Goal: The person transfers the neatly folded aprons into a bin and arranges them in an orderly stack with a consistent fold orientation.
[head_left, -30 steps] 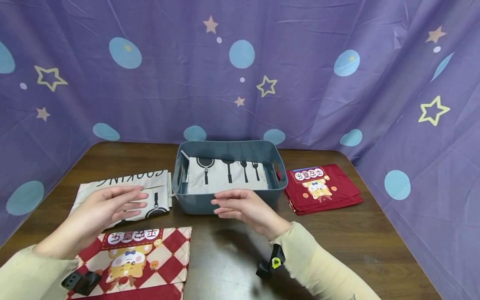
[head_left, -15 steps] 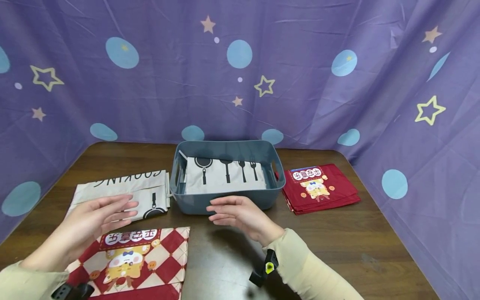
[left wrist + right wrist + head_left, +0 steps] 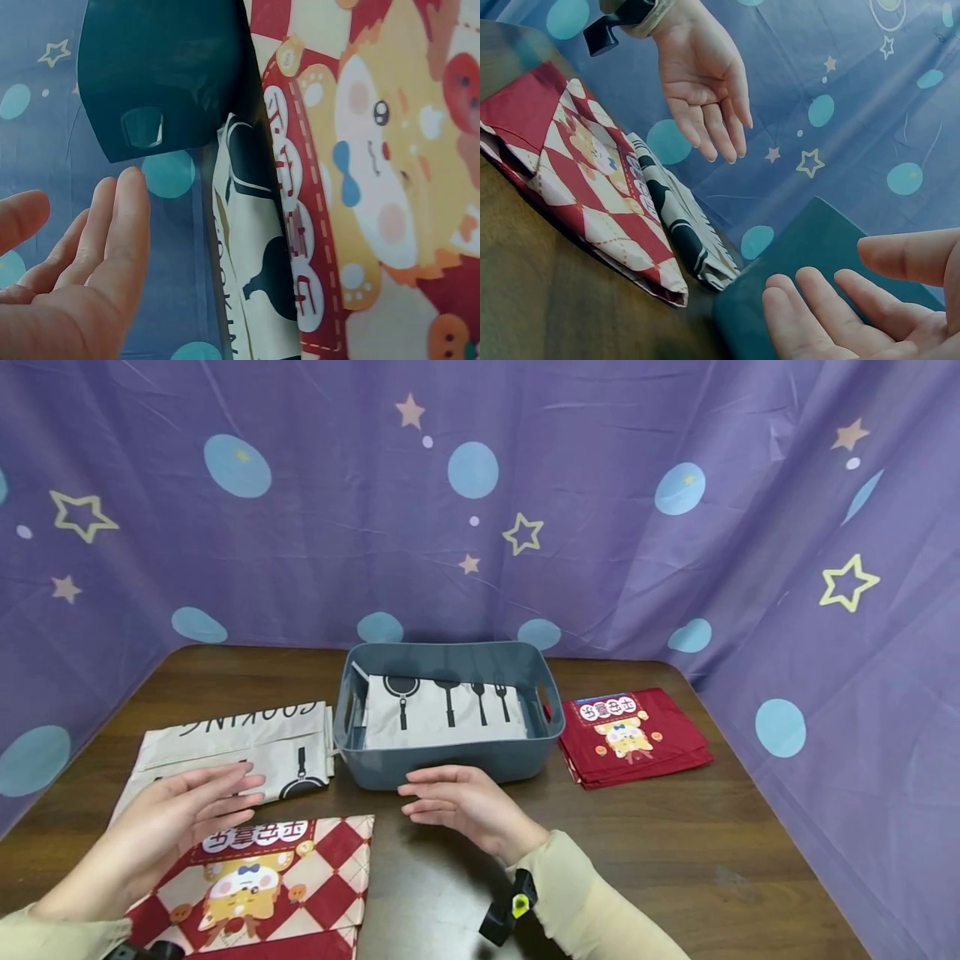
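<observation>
My left hand (image 3: 168, 827) hovers with loosely straight fingers above the folded cloths on the left, holding nothing. Below it lies a folded red-and-cream checked cloth (image 3: 337, 877) with a cartoon animal print. Just beyond is a folded white cloth (image 3: 217, 739) with "COOKING" lettering and a black pan print. My right hand (image 3: 472, 810), also holding nothing, hangs in front of the blue-grey plastic basket (image 3: 450, 768), fingers extended toward the left. Inside the basket lies another folded white cloth (image 3: 442, 722) printed with black kitchen utensils. In the right wrist view both palms show bare.
A folded dark red cloth (image 3: 675, 735) with a cartoon print lies right of the basket. The brown wooden table (image 3: 675, 860) backs onto a purple curtain (image 3: 600, 568) with stars and blue ovals, which also hangs along both sides.
Both hands have drifted down and slightly left in the head view, staying off the cloths. The whole scene shifts a little left as the head turns. The cloths and basket stay put.
</observation>
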`<control>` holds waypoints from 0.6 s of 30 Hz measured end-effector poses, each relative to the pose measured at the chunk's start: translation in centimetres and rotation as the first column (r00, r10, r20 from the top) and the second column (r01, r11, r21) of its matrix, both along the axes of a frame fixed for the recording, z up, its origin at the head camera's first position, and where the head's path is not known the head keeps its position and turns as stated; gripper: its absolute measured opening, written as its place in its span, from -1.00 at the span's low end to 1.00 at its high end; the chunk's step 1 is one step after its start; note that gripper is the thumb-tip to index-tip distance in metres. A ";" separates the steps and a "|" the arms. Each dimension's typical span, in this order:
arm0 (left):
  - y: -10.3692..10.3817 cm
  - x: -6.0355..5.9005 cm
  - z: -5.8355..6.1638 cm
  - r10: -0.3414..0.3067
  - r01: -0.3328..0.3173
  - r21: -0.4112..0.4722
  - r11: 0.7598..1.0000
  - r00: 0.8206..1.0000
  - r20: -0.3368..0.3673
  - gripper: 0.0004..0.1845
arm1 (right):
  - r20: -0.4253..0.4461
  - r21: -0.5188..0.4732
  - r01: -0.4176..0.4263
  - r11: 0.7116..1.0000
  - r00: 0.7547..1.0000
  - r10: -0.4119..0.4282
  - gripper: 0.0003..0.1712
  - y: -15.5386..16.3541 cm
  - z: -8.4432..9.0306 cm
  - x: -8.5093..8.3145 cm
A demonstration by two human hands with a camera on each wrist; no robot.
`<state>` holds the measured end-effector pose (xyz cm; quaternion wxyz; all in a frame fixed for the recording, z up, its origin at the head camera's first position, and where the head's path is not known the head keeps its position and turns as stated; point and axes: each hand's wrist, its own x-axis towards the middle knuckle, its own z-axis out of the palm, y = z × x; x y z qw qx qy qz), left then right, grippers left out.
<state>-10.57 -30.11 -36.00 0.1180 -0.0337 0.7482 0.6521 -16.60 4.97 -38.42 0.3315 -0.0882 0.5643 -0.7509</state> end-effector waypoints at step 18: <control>0.2 1.5 -1.8 0.076 -0.070 -0.044 0.997 0.987 0.142 -0.21 | 0.038 0.000 -0.005 1.000 0.999 0.005 -0.52 -1.1 -2.5 1.3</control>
